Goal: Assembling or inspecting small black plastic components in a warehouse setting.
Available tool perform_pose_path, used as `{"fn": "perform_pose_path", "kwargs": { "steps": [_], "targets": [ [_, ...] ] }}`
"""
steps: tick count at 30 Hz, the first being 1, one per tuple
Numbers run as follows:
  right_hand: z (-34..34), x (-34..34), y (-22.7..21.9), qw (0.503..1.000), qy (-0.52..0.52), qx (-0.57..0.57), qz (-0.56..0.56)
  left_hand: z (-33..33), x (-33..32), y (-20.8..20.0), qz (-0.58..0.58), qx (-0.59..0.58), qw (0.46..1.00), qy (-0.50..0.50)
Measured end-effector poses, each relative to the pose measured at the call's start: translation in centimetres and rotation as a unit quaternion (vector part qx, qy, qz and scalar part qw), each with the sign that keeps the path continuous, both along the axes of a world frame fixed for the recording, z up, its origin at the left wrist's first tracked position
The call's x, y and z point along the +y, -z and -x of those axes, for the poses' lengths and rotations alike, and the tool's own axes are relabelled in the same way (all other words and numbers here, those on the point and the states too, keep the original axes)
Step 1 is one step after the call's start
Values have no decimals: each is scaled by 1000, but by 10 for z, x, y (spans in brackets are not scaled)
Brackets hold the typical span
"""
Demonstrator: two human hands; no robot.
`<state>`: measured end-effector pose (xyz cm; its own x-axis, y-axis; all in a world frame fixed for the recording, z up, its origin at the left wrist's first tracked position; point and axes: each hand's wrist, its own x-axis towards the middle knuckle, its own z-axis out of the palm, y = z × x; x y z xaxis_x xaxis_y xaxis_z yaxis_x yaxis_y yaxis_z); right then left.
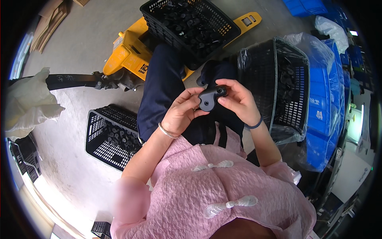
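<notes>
Left hand (179, 113) pinching one end of a curved black part (207, 102) between thumb and fingers, right hand (243, 104) closed on its other end, part held above dark trousers (157, 89), similar pieces (190, 26) heaped between the edges of a black crate (159, 28) on a yellow pallet truck (128, 51).

From here I see dark characters (143, 68) on the yellow pallet truck (126, 55) and pale writing (314, 101) on a blue crate (319, 129).
</notes>
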<state>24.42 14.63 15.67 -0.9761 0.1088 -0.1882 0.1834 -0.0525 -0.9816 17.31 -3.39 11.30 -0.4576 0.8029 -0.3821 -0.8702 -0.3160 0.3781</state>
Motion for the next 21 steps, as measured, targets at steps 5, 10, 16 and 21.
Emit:
{"fn": "perform_pose_path", "kwargs": {
  "steps": [5,10,16,21],
  "targets": [
    [-1,-4,-4,1000,10,17,-10,-2,1,3,-6,43,999,-22],
    [5,-4,-13,970,-69,74,-221,4,-1,13,-39,19,999,23],
    [-5,12,-10,989,-13,43,-143,12,1,9,19,68,993,92],
    [-50,99,-25,911,305,21,-278,57,-23,11,155,164,974,-36]
  ]
}}
